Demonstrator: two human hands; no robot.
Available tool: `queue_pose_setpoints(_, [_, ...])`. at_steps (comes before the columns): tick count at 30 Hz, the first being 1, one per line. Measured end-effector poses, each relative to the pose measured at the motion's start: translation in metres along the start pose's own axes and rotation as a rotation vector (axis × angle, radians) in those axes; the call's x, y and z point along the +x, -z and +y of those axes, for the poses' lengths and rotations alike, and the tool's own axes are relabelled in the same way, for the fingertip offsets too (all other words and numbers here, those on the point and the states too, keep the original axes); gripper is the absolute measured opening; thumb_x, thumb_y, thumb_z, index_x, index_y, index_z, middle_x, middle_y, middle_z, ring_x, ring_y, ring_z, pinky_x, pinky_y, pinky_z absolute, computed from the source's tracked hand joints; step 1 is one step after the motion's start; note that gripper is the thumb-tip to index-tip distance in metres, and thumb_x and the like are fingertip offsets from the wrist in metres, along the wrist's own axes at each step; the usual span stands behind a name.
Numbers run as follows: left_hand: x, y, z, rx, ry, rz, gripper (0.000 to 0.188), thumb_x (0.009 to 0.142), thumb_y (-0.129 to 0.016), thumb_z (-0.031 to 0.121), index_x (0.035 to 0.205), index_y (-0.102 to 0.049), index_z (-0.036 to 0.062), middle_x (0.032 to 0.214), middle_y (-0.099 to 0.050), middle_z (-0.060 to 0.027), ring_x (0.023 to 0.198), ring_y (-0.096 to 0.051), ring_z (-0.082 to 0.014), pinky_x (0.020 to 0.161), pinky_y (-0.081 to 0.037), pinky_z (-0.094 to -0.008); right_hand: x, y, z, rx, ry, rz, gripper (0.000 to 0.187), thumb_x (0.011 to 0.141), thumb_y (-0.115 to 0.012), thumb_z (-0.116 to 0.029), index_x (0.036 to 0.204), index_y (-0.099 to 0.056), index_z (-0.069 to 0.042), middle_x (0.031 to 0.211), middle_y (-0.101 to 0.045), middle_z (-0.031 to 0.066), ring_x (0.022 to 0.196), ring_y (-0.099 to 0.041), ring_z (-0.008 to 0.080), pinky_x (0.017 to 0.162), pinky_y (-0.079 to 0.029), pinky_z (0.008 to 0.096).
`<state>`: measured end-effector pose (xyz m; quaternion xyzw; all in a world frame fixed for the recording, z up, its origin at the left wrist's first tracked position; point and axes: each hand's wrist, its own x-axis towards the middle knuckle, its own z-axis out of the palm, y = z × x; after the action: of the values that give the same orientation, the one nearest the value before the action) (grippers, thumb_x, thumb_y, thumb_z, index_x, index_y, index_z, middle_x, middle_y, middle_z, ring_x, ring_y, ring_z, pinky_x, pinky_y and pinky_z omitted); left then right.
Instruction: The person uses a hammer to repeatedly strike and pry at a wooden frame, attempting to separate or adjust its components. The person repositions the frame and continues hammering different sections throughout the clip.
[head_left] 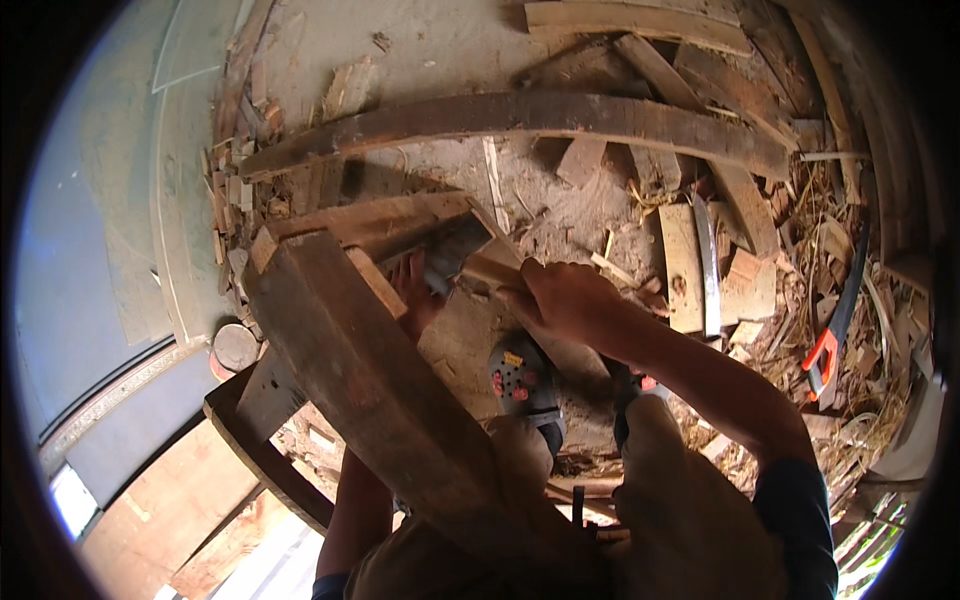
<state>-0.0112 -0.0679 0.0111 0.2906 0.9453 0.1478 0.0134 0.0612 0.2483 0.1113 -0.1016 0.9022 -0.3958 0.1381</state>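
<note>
My right hand (570, 300) is closed around the end of a pale wooden handle (492, 270). At the handle's other end is a dark grey, broad, flat-faced piece (458, 245); whether the two form one tool I cannot tell. My left hand (412, 292) curls against that dark piece from the left, its fingers partly in shadow. A thick wooden beam (365, 370) slants up from my lap and crosses over my left forearm, hiding part of it. Beyond both hands, a wide board (375, 218) lies against the beam's far end.
A long curved timber (520, 112) spans the floor ahead. To the right lie a handsaw with an orange handle (822, 355), a pale board (680, 265), a metal strip (708, 265) and wood scraps. A round tin (235, 347) stands left. My shoe (525, 378) is below the hands.
</note>
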Motion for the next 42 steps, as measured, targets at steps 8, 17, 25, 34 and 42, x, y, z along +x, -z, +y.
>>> queue_pose_setpoints(8, [0.008,-0.006,0.03,0.054,0.141,-0.118,0.08,0.078,-0.08,0.047,0.139,-0.047,0.0055,0.123,-0.061,-0.0199,0.116,-0.059,-0.0433,0.095,-0.051,-0.0519,-0.006,-0.026,0.017,-0.006,-0.054,0.025,0.038,0.097,-0.063,-0.04,0.093,-0.058,-0.002,0.063,-0.065,0.014,0.056,-0.069,0.0325,0.05,-0.056,0.0467])
queue_pose_setpoints(17, [0.016,0.007,0.039,0.032,0.207,-0.151,0.075,0.079,-0.078,0.049,0.134,-0.05,0.0074,0.124,-0.061,-0.0184,0.112,-0.06,-0.045,0.094,-0.051,-0.0532,0.001,-0.025,0.022,-0.064,-0.054,0.019,0.034,0.096,-0.064,-0.038,0.094,-0.059,-0.004,0.062,-0.065,0.0143,0.055,-0.069,0.0334,0.05,-0.056,0.0465])
queue_pose_setpoints(25, [0.017,0.014,0.037,0.058,0.229,-0.171,0.074,0.079,-0.077,0.051,0.134,-0.05,0.0092,0.122,-0.061,-0.0182,0.112,-0.06,-0.0416,0.096,-0.049,-0.0523,0.001,-0.023,0.006,0.029,0.006,0.067,0.04,0.097,-0.062,-0.04,0.098,-0.058,0.0,0.064,-0.066,0.0187,0.057,-0.069,0.0371,0.051,-0.056,0.0498])
queue_pose_setpoints(34, [0.001,0.021,0.043,0.131,0.199,-0.09,0.069,0.084,-0.075,0.042,0.136,-0.05,0.0046,0.124,-0.06,-0.0209,0.115,-0.06,-0.04,0.097,-0.049,-0.0477,-0.071,-0.008,-0.007,0.247,-0.159,0.131,0.046,0.097,-0.064,-0.044,0.092,-0.061,0.002,0.066,-0.065,0.0212,0.062,-0.067,0.0423,0.057,-0.054,0.0491])
queue_pose_setpoints(42, [-0.017,0.065,0.083,-0.343,0.561,0.146,0.044,0.09,-0.072,0.026,0.124,-0.063,-0.0007,0.112,-0.07,-0.0237,0.104,-0.069,-0.0362,0.091,-0.053,-0.0438,-0.136,0.055,0.023,-0.124,0.139,0.26,0.046,0.097,-0.065,-0.047,0.087,-0.065,-0.002,0.062,-0.061,0.0114,0.054,-0.06,0.0257,0.052,-0.047,0.0413])
